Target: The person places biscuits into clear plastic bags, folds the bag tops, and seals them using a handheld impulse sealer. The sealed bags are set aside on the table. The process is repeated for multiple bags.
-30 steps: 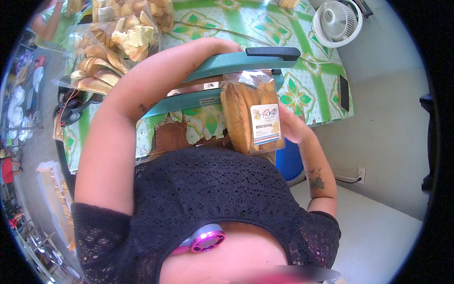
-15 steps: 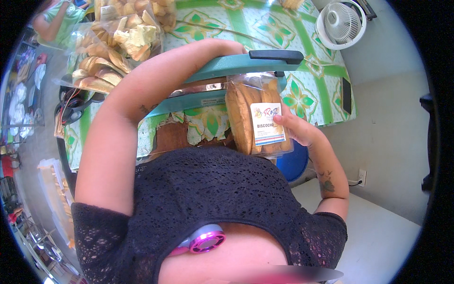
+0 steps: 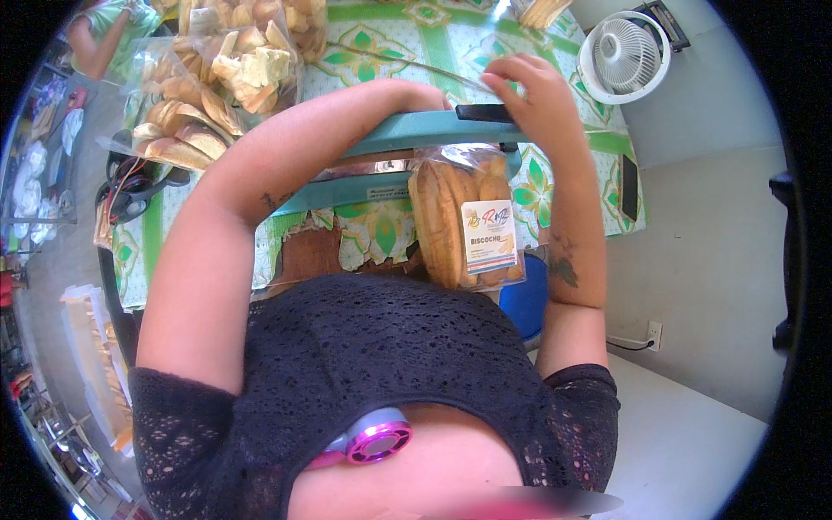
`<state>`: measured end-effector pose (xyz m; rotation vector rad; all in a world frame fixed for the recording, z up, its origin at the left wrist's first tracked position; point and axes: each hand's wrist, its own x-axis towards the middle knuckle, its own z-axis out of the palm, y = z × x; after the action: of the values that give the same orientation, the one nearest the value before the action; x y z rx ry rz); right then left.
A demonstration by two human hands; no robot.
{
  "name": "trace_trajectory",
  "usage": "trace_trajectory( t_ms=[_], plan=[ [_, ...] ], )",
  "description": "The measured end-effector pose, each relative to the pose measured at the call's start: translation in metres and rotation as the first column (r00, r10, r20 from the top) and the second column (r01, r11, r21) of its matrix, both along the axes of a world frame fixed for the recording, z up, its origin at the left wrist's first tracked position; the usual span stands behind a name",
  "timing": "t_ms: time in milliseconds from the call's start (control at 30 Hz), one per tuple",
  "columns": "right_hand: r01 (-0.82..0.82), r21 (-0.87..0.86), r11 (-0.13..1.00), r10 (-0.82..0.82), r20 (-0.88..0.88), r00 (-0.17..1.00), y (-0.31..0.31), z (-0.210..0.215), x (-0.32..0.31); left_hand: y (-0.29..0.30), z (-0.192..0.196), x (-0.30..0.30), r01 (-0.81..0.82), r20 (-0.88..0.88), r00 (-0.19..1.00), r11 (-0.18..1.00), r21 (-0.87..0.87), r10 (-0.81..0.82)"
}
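A teal bag sealer (image 3: 399,130) with a black handle (image 3: 484,113) stands on the table in front of me. The top of a clear bag of toasted bread slices (image 3: 444,221) lies between its upper arm and base; the bag's labelled body hangs toward my chest. Behind the upper arm is my left hand (image 3: 426,95), its fingers mostly hidden. My right hand (image 3: 539,94) is raised at the handle's right end, fingers apart and curved, holding nothing. Whether it touches the handle I cannot tell.
Large clear bags of bread slices (image 3: 195,113) stand at the far left, near black-handled scissors (image 3: 130,186). A white fan (image 3: 626,56) is at the far right, a dark phone (image 3: 629,182) by the table's right edge. A blue stool (image 3: 524,299) is below. Another person (image 3: 104,39) is at upper left.
My right hand has let go of the bag of toasted bread and moved up and away to the sealer's handle. My left hand stays behind the upper arm. The bag hangs in nearly the same place.
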<state>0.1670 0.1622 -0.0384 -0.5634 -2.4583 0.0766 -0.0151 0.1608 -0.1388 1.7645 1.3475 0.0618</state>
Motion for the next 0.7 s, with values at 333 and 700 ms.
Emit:
trace_trajectory(
  t_ms=[333, 700],
  plan=[
    [0.246, -0.119, 0.962, -0.171, 0.441, 0.881, 0.006, -0.03, -0.011, -0.008, -0.002, -0.003, -0.055, 0.057, 0.997, 0.998, -0.02, 0.056],
    [0.222, -0.199, 0.955, -0.102, 0.48, 0.871, 0.011, -0.033, -0.013, -0.011, -0.002, -0.002, -0.119, 0.111, 0.986, 0.992, -0.039, 0.123]
  ],
)
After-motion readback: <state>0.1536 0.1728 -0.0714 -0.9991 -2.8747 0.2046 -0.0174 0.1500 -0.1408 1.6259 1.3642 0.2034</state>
